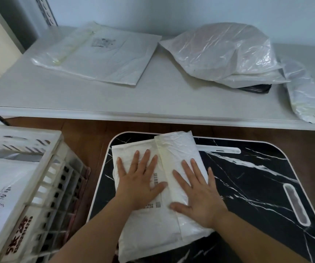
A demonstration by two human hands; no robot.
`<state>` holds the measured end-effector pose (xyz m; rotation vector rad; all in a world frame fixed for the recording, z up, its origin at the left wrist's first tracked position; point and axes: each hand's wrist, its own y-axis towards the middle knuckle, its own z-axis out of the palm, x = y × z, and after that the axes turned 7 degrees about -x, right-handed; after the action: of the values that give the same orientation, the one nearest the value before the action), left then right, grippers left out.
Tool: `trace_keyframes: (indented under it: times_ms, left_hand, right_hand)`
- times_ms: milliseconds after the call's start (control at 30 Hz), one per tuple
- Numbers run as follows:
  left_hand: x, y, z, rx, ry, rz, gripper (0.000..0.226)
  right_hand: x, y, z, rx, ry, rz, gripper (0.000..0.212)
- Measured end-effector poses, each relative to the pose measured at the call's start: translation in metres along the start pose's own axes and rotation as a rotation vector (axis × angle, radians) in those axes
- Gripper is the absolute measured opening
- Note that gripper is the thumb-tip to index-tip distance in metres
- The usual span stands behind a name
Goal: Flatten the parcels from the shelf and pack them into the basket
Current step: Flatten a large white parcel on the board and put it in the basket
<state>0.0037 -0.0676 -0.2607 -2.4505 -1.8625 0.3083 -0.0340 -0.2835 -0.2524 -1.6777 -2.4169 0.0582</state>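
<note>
A white plastic parcel [173,149] with a barcode label lies on the small black marble-pattern table [257,179], its right side folded over. My left hand [141,179] rests flat on its left half, fingers spread. My right hand [200,192] lies flat on the folded flap. A white slatted basket [44,186] stands at the left with a white parcel [6,185] inside it. On the grey shelf [153,95] behind lie a flat white parcel [99,54], a puffy clear-plastic parcel [225,52] and another white parcel [308,95] at the right edge.
A black item [255,89] sticks out from under the puffy parcel. The table has slot handles at the back [219,149] and on the right [295,204]. Brown wooden floor [88,133] shows between basket, table and shelf.
</note>
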Motion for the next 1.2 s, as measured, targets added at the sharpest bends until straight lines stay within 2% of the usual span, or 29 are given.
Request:
trace_keyframes:
  times_ms: [100, 200, 267, 367, 433, 533, 567, 633, 700, 767, 833, 900, 1033, 1133, 1200]
  left_hand:
    - [0.012, -0.018, -0.003, 0.083, -0.032, -0.073, 0.104]
    - [0.01, -0.052, -0.003, 0.111, -0.081, -0.308, 0.118]
    - [-0.004, -0.067, -0.001, 0.139, -0.181, -0.441, 0.119]
    - [-0.02, -0.08, -0.012, 0.013, -0.403, -0.513, 0.11]
    - [-0.024, -0.085, -0.022, -0.08, -0.632, -0.548, 0.111]
    - [-0.018, -0.093, -0.038, -0.144, -1.102, -0.74, 0.115]
    - [-0.015, -0.098, -0.044, -0.148, -1.22, -0.836, 0.108]
    - [0.0, -0.109, -0.051, -0.134, -1.386, -0.941, 0.082]
    - [0.011, -0.119, -0.064, -0.063, -1.454, -0.893, 0.044]
    - [0.017, -0.126, -0.081, 0.051, -1.536, -0.774, 0.029]
    - [0.018, -0.134, -0.101, 0.126, -1.602, -0.647, 0.032]
    - [0.027, -0.141, -0.117, 0.121, -1.641, -0.576, 0.036]
    - [0.053, -0.157, -0.144, 0.006, -1.654, -0.471, 0.042]
    - [0.073, -0.17, -0.168, -0.056, -1.652, -0.406, 0.047]
    - [0.087, -0.178, -0.18, -0.115, -1.593, -0.388, 0.062]
  right_hand:
    - [-0.005, -0.024, -0.007, 0.139, 0.006, 0.047, 0.105]
    - [-0.004, -0.045, -0.009, 0.211, 0.049, 0.111, 0.115]
    - [0.001, -0.053, -0.008, 0.209, 0.106, 0.203, 0.119]
    - [0.022, -0.058, -0.021, 0.139, 0.243, 0.353, 0.132]
    - [0.035, -0.062, -0.031, 0.07, 0.373, 0.451, 0.133]
    - [0.039, -0.068, -0.04, -0.073, 0.847, 0.702, 0.119]
    - [0.038, -0.073, -0.042, -0.119, 0.969, 0.757, 0.106]
    - [0.038, -0.083, -0.05, -0.173, 1.104, 0.851, 0.065]
    - [0.038, -0.089, -0.058, -0.18, 1.141, 0.863, 0.035]
    - [0.043, -0.091, -0.071, -0.168, 1.201, 0.853, 0.029]
    - [0.053, -0.092, -0.088, -0.159, 1.315, 0.821, 0.031]
    - [0.065, -0.091, -0.107, -0.169, 1.4, 0.759, 0.028]
    - [0.086, -0.087, -0.14, -0.209, 1.495, 0.62, 0.024]
    - [0.105, -0.079, -0.16, -0.194, 1.541, 0.551, 0.033]
    - [0.12, -0.073, -0.171, -0.151, 1.583, 0.505, 0.038]
